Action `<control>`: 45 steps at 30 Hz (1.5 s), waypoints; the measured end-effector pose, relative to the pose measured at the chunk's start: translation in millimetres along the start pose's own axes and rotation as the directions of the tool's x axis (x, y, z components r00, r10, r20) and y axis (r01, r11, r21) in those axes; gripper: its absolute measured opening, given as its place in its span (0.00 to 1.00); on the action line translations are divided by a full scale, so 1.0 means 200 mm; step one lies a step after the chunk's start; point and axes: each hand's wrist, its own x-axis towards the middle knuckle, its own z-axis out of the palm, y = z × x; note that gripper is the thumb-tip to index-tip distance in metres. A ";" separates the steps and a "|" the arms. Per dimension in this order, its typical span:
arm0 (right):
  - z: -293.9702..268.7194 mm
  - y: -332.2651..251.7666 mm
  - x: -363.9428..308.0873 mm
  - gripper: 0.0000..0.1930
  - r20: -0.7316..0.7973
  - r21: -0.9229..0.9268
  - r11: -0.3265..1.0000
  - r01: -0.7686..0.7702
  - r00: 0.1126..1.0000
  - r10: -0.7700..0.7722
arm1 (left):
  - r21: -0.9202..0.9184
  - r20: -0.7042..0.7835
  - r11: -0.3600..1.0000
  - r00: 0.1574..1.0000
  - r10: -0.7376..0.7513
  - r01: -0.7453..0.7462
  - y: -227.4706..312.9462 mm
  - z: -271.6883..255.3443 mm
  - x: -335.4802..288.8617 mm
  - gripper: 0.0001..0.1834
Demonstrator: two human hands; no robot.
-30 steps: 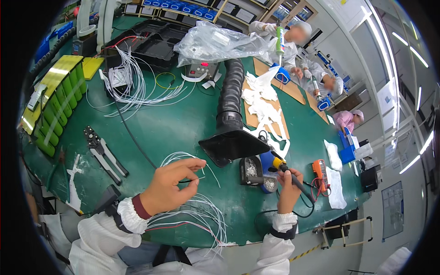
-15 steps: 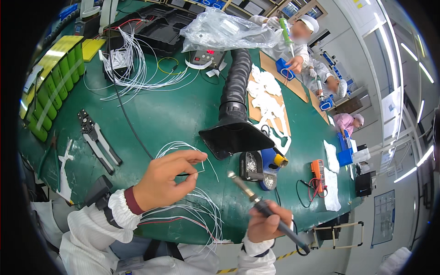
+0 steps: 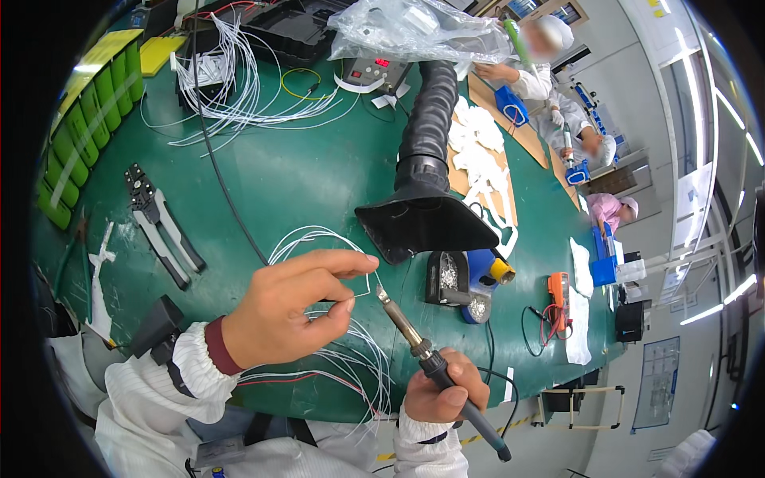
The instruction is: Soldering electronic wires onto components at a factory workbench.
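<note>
My right hand [image 3: 448, 386] grips a soldering iron [image 3: 405, 328] by its dark handle, with the metal tip pointing up and left. That tip is close to the fingertips of my left hand [image 3: 279, 307]. Between its thumb and fingers my left hand pinches a thin wire [image 3: 361, 295], whose end reaches toward the tip; whether they touch I cannot tell. White wires [image 3: 362, 338] loop behind and below my left hand, a red one among them. Just beyond both hands hangs the black flared hood [image 3: 426, 223] of a ribbed hose.
Right of the hood stand a tip-cleaner holder [image 3: 448, 280] and a blue iron stand [image 3: 481, 275]. An orange multimeter [image 3: 559, 299] lies farther right. Wire strippers [image 3: 163, 227] and green bins [image 3: 92, 135] are at left. A soldering station [image 3: 370, 76] stands behind; co-workers sit at far right.
The soldering iron has moved left and up, bringing its tip close to my left fingertips. My left hand still pinches the wire. The view has shifted slightly.
</note>
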 end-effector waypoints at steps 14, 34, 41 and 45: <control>0.00 -0.01 0.00 0.20 0.018 -0.003 1.000 0.000 1.000 0.000 | 0.010 0.003 1.000 1.000 0.003 -0.003 0.00 0.00 0.00 0.07; 0.01 -0.01 0.00 0.20 0.019 -0.014 1.000 0.004 1.000 -0.004 | -0.002 0.026 1.000 1.000 0.017 -0.017 -0.01 0.00 0.00 0.07; 0.01 -0.01 0.00 0.20 0.000 -0.019 1.000 0.011 1.000 -0.011 | 0.017 0.025 1.000 0.999 0.026 -0.027 -0.01 0.00 0.00 0.07; 0.00 -0.01 0.00 0.20 0.021 -0.029 1.000 -0.009 1.000 0.009 | 0.027 0.024 0.999 0.999 0.032 -0.033 -0.01 0.00 0.00 0.07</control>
